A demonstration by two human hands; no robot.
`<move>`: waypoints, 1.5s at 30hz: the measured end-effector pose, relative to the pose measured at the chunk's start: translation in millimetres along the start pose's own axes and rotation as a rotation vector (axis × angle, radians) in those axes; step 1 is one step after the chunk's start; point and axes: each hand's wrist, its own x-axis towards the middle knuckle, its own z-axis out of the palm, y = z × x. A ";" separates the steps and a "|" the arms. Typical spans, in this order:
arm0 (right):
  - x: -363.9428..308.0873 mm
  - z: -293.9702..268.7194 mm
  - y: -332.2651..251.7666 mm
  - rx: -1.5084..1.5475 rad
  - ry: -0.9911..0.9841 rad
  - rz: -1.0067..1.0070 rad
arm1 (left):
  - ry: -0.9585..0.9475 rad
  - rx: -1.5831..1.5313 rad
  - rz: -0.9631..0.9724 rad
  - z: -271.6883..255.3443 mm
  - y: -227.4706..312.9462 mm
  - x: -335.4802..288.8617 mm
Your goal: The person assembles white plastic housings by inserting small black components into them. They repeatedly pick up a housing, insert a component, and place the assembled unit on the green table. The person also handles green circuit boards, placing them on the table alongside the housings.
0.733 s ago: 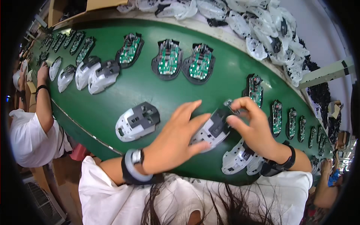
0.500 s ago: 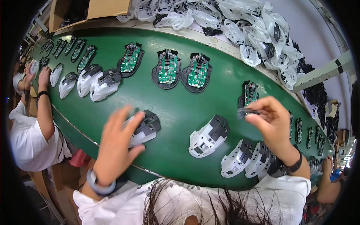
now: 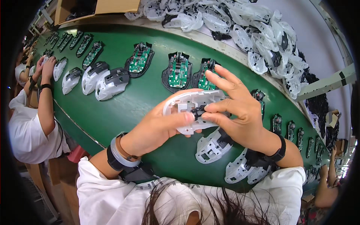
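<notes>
My left hand (image 3: pixel 155 125) grips a translucent white mouse top shell (image 3: pixel 171 107), hollow side up, with its thumb over the near rim. Inside it sits a small black plastic part (image 3: pixel 197 112); my left thumb touches its left end. The thumb and index finger of my right hand (image 3: pixel 240 112) pinch the part's other end, while the remaining fingers spread above. Just below the hands lies a white and grey mouse shell (image 3: pixel 210 149), outer side up. Behind them are mouse bases with green circuit boards (image 3: pixel 178 73), one partly covered by my right hand.
More mouse shells (image 3: pixel 110 84) and circuit-board bases (image 3: pixel 139 60) line the green table (image 3: pixel 123 108). A heap of loose shells (image 3: pixel 262 33) fills the back shelf beside a cardboard box (image 3: pixel 116 6). Another person's arm (image 3: pixel 45 93) works at the left; a metal bar (image 3: pixel 326 83) juts in at right.
My left hand has lifted a shell off the table and turned it hollow side up. My right hand has come left with the small part, into the shell. The view has shifted slightly.
</notes>
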 end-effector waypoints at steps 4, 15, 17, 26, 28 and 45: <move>0.1 6.9 -7.5 -0.072 -0.022 0.013 | 0.154 0.166 0.053 8.6 -4.0 -0.4; -8.9 9.2 -18.2 -0.251 -0.178 0.100 | 0.343 0.310 0.116 7.3 -8.4 -5.3; -11.9 6.5 -19.2 -0.199 -0.200 0.088 | 0.319 0.371 0.153 3.5 -12.4 -3.6; 16.4 -4.8 -14.2 0.089 -0.170 -0.147 | 0.270 0.407 0.074 10.0 5.8 -6.6; 18.3 1.3 -18.9 0.129 -0.167 -0.108 | 0.257 0.436 0.108 7.4 2.7 -7.0; -11.1 24.2 -29.9 -0.694 -0.073 -0.473 | 0.160 0.490 0.233 -4.3 0.2 -6.5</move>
